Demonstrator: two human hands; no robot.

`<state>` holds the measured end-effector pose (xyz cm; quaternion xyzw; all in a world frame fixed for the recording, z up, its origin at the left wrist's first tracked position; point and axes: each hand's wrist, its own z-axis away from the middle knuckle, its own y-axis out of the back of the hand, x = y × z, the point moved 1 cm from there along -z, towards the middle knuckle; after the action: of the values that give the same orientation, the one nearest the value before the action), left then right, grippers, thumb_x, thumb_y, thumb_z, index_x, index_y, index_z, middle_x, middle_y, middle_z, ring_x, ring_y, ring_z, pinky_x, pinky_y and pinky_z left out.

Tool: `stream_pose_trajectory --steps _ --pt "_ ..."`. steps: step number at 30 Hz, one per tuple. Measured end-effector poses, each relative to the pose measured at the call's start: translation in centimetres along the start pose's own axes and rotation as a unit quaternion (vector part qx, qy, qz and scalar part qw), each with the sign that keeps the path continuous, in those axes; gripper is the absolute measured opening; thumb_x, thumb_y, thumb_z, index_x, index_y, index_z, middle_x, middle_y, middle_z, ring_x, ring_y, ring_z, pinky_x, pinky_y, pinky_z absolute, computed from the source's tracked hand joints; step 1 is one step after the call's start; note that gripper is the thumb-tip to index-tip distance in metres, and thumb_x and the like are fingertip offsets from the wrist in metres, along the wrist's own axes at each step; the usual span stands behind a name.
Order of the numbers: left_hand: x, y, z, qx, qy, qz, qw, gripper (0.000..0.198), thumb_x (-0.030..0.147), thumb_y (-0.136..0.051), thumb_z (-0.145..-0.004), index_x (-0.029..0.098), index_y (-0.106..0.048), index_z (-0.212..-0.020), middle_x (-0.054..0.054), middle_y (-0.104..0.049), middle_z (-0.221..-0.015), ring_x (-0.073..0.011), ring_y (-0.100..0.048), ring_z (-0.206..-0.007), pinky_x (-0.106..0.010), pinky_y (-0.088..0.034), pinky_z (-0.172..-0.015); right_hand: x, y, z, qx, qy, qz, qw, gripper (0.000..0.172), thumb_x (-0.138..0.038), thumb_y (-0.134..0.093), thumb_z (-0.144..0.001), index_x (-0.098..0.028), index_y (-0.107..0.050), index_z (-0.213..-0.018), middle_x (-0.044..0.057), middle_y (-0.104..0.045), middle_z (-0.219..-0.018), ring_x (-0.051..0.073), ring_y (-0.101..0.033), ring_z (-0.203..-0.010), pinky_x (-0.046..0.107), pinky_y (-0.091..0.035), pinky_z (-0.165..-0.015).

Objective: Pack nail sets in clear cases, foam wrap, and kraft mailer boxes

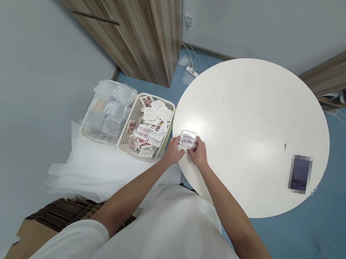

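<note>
A small transparent plastic case (188,139) is at the left edge of the round table. Inside it are two rows of dark, shiny oval pieces that look like press-on nails. My left hand (174,150) grips the case at its left side, fingers closed on the edge. On the opposite side, my right hand (199,152) holds it by the right edge and lower corner. Left of my hands stands a white basket (121,143) full of white printed cards (150,114) and cards with coloured oval pieces (143,132).
Another white basket (100,140) holds several transparent plastic packs (118,110). White sheeting (90,169) lies below the baskets, above folded cardboard (36,236). A blurred dark item (300,173) rests on the round table (254,102) at the right. A power strip (192,71) lies on the floor.
</note>
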<state>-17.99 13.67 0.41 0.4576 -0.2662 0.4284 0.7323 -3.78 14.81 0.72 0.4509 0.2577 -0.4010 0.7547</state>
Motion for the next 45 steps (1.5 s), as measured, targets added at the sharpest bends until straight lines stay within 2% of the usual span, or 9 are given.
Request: stream_pose_trajectory --steps 7,12,17,21,27,34,40,45 --pt "0.2 0.0 0.2 -0.002 0.002 -0.003 1.000 0.065 0.018 -0.052 -0.070 0.020 -0.028 -0.131 -0.011 -0.035 -0.122 -0.0211 -0.046 -0.107 -0.034 -0.042 -0.088 0.2 -0.1 0.1 -0.007 -0.004 -0.010 1.000 0.074 -0.017 -0.054 -0.067 -0.018 -0.022 -0.133 0.010 -0.041 -0.109 0.015 -0.052 -0.075 0.036 -0.048 -0.077" --pt "-0.2 -0.6 0.3 0.019 -0.016 -0.011 1.000 0.070 0.018 -0.052 -0.070 0.018 -0.022 -0.133 -0.012 -0.034 -0.122 -0.0221 -0.043 -0.109 -0.036 -0.040 -0.091 0.6 -0.2 0.2 -0.006 0.011 -0.010 1.000 0.076 -0.017 -0.056 -0.066 -0.018 -0.021 -0.133 0.009 -0.040 -0.108 0.015 -0.051 -0.078 0.034 -0.048 -0.079" --pt "-0.4 -1.3 0.9 0.051 -0.020 0.005 0.998 0.077 0.017 -0.051 -0.070 0.021 -0.012 -0.136 -0.012 -0.030 -0.127 -0.0225 -0.040 -0.114 -0.038 -0.038 -0.093 1.2 0.2 1.1 -0.021 0.023 -0.011 0.999 0.083 -0.022 -0.060 -0.065 -0.023 -0.015 -0.135 0.009 -0.039 -0.112 0.017 -0.051 -0.089 0.037 -0.046 -0.084" --pt "-0.3 -1.8 2.2 0.080 -0.005 0.002 0.997 0.079 0.019 -0.053 -0.069 0.019 -0.011 -0.136 -0.014 -0.026 -0.132 -0.0250 -0.037 -0.118 -0.040 -0.034 -0.096 1.9 1.5 2.9 -0.041 0.027 -0.017 0.999 0.085 -0.025 -0.061 -0.065 -0.022 -0.014 -0.135 0.010 -0.037 -0.119 0.019 -0.050 -0.100 0.038 -0.043 -0.090" --pt "-0.3 -2.7 6.4 0.112 0.031 0.013 0.993 0.077 0.027 -0.057 -0.068 0.016 -0.019 -0.134 -0.016 -0.029 -0.132 -0.0285 -0.035 -0.120 -0.041 -0.033 -0.096 4.0 5.1 7.4 -0.061 0.046 -0.025 0.997 0.077 -0.028 -0.057 -0.070 -0.024 -0.016 -0.135 0.012 -0.035 -0.127 0.021 -0.050 -0.108 0.041 -0.042 -0.092" --pt "-0.7 -4.9 13.7 0.098 0.065 0.019 0.993 0.058 0.039 -0.056 -0.071 0.017 -0.040 -0.123 -0.013 -0.044 -0.125 -0.0254 -0.047 -0.109 -0.034 -0.043 -0.083 8.1 9.1 11.8 -0.101 0.057 -0.021 0.993 0.063 -0.031 -0.050 -0.075 -0.022 -0.026 -0.132 0.010 -0.041 -0.124 0.017 -0.056 -0.101 0.034 -0.047 -0.086" --pt "-1.4 -6.0 18.8 0.103 0.085 0.025 0.991 0.054 0.043 -0.054 -0.073 0.019 -0.044 -0.121 -0.011 -0.049 -0.122 -0.0239 -0.049 -0.108 -0.033 -0.044 -0.083 9.9 10.1 13.4 -0.165 0.051 0.016 0.985 0.048 -0.031 -0.050 -0.074 -0.022 -0.042 -0.121 0.007 -0.053 -0.114 0.015 -0.061 -0.086 0.036 -0.048 -0.082" --pt "-2.1 -5.6 21.4 0.112 0.087 0.052 0.989 0.052 0.045 -0.058 -0.070 0.021 -0.051 -0.114 -0.012 -0.055 -0.116 -0.0252 -0.055 -0.101 -0.033 -0.046 -0.077 9.8 9.4 13.8 -0.193 0.091 0.031 0.976 0.038 -0.030 -0.052 -0.073 -0.021 -0.053 -0.109 0.006 -0.060 -0.102 0.015 -0.061 -0.077 0.036 -0.050 -0.074"
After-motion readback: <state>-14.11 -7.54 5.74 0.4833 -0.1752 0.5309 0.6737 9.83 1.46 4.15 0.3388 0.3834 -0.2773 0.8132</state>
